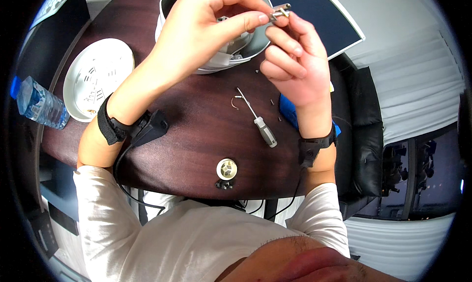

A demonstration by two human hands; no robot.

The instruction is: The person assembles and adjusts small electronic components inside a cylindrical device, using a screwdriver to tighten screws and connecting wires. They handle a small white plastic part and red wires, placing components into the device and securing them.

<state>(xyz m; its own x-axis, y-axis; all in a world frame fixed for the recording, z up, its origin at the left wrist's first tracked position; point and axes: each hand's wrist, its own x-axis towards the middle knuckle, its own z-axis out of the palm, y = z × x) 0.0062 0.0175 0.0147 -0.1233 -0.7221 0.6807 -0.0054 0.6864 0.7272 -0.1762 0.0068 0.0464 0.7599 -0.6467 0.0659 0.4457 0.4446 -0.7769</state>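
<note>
My left hand (211, 29) and my right hand (300, 61) meet at the top of the view, pinching a small metal fitting (280, 12) with a short crosspiece between their fingertips. The right hand's lower fingers are curled. Behind my hands is a white round container (211, 67) with light parts inside, partly hidden by them. Below on the dark wooden table (182, 139) lie a screwdriver (264, 129), a thin curved metal piece (235, 102) and a few tiny metal bits (272, 102). Nearer my body sit a cream round part (226, 169) and a small black piece (223, 184).
A white round dish (98, 61) and a plastic water bottle (42, 105) stand at the left. A blue object (287, 110) lies partly behind my right wrist. A dark white-edged panel (319, 16) is at the back, a black chair (364, 139) at the right. Cables hang from my wrist bands.
</note>
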